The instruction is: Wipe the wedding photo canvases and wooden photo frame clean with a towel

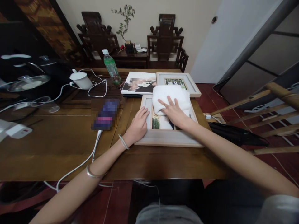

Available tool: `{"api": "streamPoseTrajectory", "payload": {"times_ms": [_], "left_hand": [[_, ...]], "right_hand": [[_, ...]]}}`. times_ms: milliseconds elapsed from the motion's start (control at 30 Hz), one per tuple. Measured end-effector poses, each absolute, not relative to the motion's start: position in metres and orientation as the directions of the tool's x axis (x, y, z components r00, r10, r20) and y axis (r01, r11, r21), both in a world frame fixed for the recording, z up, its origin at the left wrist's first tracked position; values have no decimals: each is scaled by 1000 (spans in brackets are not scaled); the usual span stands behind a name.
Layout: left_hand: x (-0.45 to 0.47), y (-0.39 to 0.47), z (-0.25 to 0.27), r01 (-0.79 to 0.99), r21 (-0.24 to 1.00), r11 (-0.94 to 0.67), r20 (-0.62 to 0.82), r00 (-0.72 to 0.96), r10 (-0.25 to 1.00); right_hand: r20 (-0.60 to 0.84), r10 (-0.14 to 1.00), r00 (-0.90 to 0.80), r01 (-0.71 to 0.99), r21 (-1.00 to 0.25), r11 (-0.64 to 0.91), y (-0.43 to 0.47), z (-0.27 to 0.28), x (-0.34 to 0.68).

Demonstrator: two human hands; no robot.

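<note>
A light wood picture frame [168, 137] lies flat near the table's edge, holding a photo [156, 123] that is partly covered. On its upper part rests a folded white towel [171, 96]. My right hand [174, 111] presses down on the towel from above, its fingers spread over the cloth. At the frame's left side, my left hand [139, 124] lies with fingers stretched out along the border, touching it.
Behind are a second framed photo [195, 88] and a photo-covered book [140, 88]. Leftward stand a green-labelled bottle [112, 67], a lidded white cup [80, 80], a charging phone [106, 114], a tipped clear cup [48, 104] and a power strip [17, 130]. White cables [79, 165] cross the table.
</note>
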State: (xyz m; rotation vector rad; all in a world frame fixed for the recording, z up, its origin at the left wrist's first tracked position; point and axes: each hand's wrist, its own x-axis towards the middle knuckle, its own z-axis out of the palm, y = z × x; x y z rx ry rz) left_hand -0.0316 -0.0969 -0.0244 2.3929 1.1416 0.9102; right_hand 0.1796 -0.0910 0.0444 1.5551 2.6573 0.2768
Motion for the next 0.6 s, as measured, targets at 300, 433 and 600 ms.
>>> {"api": "streamPoseTrajectory", "payload": {"times_ms": [300,433,600], "left_hand": [[-30,-97,-22,590,563,-578,359,456,814],[-30,-96,-11,560,645,-520,292,448,845],[-32,-96,-7,498,743,-447,245,419,874]], "right_hand": [[-199,768,-609,787,-36,615,-197,80,163],[-268,716,-645,756,-85,649,-215,92,148],[-167,763,-625,773,3,634,-189,69,129]]}}
